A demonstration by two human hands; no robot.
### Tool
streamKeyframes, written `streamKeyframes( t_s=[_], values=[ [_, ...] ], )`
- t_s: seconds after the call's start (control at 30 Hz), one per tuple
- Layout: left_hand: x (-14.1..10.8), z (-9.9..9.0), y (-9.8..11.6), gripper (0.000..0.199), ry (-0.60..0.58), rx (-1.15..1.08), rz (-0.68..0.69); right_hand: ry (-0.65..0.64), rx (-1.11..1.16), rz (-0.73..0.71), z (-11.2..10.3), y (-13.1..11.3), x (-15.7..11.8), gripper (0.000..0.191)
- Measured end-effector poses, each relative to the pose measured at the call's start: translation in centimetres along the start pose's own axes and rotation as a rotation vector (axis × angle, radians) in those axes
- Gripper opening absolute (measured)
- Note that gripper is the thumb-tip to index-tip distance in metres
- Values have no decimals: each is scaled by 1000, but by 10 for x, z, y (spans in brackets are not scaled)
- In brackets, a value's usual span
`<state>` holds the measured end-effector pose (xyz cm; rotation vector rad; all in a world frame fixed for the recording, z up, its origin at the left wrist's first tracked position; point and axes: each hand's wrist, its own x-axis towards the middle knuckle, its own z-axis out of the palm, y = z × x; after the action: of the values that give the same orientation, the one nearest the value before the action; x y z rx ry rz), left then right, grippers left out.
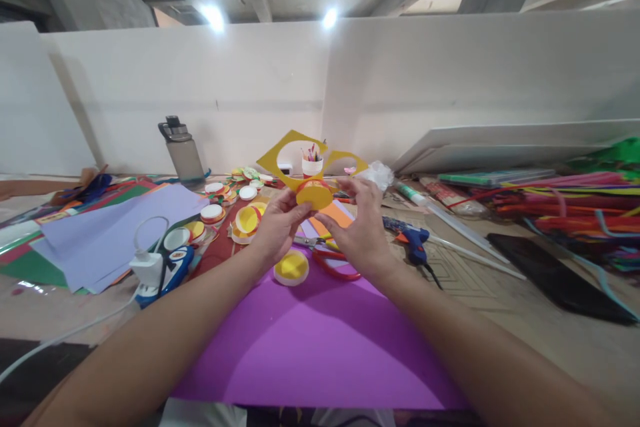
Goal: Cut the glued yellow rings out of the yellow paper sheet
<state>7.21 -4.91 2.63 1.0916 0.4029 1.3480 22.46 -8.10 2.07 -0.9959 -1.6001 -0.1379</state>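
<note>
Above the purple sheet (320,340), my left hand (280,220) pinches a yellow paper disc (314,195) that has a red edge behind it. A yellow paper offcut (273,159) with round cut-out holes rises just behind the disc; whether it is also pinched I cannot tell. My right hand (365,223) is open on the other side, its fingers curved and apart and its thumb close to the disc. Below the hands lie a white-rimmed cup (291,268) with a yellow inside and red-handled scissors (336,267), partly hidden.
On the right are a blue glue gun (416,243), a black tablet-like slab (555,277) and colourful pipe cleaners (575,200). Lilac paper (125,230), a blue power strip (170,273) and several round lids (213,213) lie left. A bottle (183,153) stands behind.
</note>
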Motion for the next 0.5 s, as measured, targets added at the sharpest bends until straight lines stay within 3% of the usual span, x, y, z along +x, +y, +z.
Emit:
streamKeyframes(
  t_s=[0.2,0.4,0.5],
  values=[
    [0,0,-1,31,-75,191,38,-57,101,140,0,5,4,30],
    [1,-1,2,36,-78,140,-47,-186,613,615,9,20,10,32],
    [0,0,3,38,-89,101,-80,-233,769,771,9,24,11,36]
  ],
)
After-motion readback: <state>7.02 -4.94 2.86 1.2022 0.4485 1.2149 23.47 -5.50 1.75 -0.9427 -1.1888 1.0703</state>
